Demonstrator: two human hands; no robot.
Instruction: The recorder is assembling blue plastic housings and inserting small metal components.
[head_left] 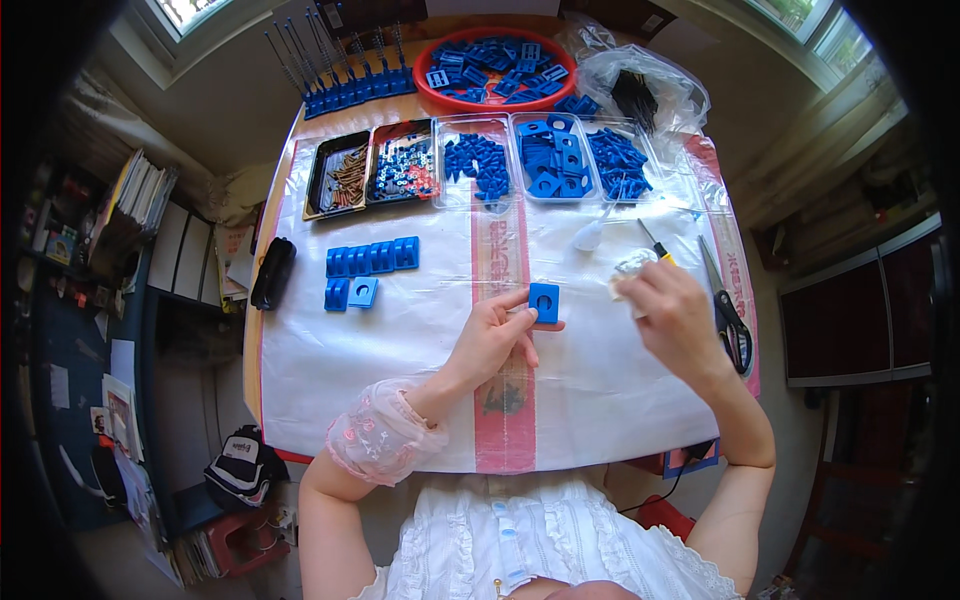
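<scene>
My left hand (500,332) is pinched on a small blue rectangular plastic piece with a round hole (546,302), its holed face turned up over the middle of the table. To the right, my right hand (672,312) has its fingers closed at a crumpled white cloth or tissue (632,266). Just beyond those fingers lies a screwdriver (655,242) with a yellow handle, partly covered by the hand. Left of my left hand, several similar blue pieces (372,258) stand in a row, with a few more in a shorter row (350,293) below.
Along the back sit trays of brass-coloured parts (350,178), small nuts and red bits (403,170), and blue parts (556,165). Behind them are a red basin (430,92) and a rack of springs on rods (360,92). Black scissors (732,325) lie right, a black case (273,273) left.
</scene>
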